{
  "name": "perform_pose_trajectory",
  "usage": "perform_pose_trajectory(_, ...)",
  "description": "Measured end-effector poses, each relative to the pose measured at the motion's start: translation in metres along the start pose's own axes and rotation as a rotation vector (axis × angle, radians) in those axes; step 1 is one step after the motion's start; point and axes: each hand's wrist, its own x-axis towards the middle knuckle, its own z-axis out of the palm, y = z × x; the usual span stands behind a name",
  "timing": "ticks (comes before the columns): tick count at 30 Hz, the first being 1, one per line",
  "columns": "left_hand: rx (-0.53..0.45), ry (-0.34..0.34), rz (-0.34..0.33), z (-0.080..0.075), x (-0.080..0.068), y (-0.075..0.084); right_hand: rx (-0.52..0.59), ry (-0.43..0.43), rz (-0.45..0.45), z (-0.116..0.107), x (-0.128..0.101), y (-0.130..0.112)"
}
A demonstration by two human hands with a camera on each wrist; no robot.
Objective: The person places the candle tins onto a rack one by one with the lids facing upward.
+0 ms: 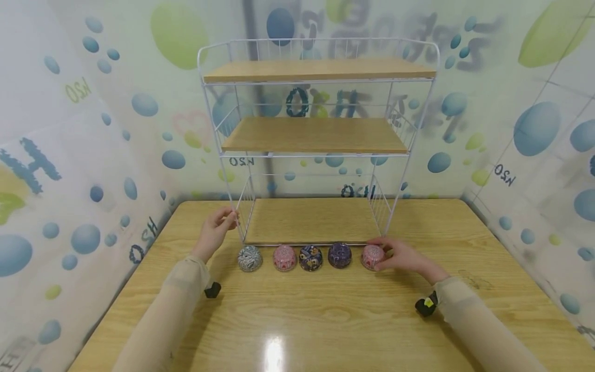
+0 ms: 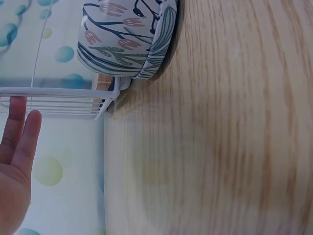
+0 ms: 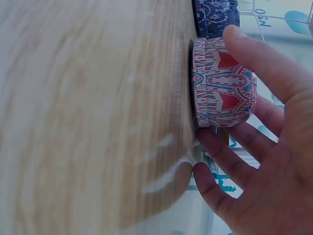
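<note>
Five small round patterned tins stand in a row in front of a white wire rack (image 1: 318, 139) with three wooden shelves. My right hand (image 1: 382, 257) grips the rightmost tin, a pink and red one (image 1: 372, 256), which rests on the table. In the right wrist view my thumb (image 3: 259, 58) lies on one side of this tin (image 3: 220, 83) and my fingers (image 3: 230, 156) on the other. My left hand (image 1: 226, 220) is at the rack's front left post, its fingers (image 2: 22, 129) straight beside the wire (image 2: 58, 92). The grey floral tin (image 1: 250, 258) is nearest to it.
Between the end tins stand a pink tin (image 1: 284, 258), a dark multicoloured tin (image 1: 311, 258) and a purple tin (image 1: 340, 254). All three shelves are bare. The wooden table (image 1: 325, 320) is ringed by bubble-patterned walls on the left, back and right.
</note>
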Motion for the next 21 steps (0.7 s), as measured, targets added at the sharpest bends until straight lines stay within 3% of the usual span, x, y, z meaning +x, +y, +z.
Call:
perform_pose_trajectory(7,-0.012,0.0,-0.025,0.0005,-0.0011,0.0019,-0.025,-0.02,0.034,0.0026,0.0021,0.0023)
perform_pose_trajectory(21,0.022,-0.01,-0.009,-0.0009,-0.0003,-0.0002,0.034,-0.02,0.036,0.0045,0.0016,0.0017)
